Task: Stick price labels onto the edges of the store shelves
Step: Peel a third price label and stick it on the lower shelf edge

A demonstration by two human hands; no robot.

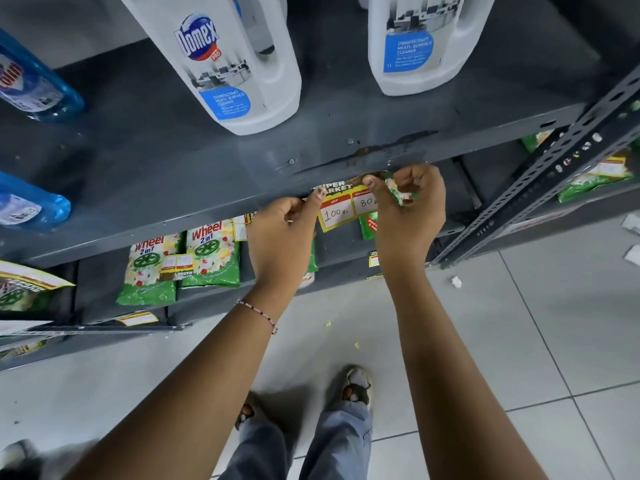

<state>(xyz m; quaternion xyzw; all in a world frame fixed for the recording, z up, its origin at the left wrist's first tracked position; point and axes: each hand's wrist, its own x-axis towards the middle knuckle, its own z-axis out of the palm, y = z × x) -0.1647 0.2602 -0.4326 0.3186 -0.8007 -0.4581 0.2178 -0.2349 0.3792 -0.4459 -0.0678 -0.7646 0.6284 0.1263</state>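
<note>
Two hands — left hand (282, 233), right hand (410, 206) — each pinch one price label (341, 210) against the shelf edge (194, 211). Above stand two Domex jugs (225, 60).

1. Shelf (173, 161): grey painted metal, matt, its front edge chipped and rusty.
2. Price label (341, 211): thin paper, slightly glossy.
3. Cleaner bottles (239, 64): smooth white plastic.
4. Detergent packets (211, 254): shiny plastic film.
5. Floor (519, 341): glossy tiles.
</note>
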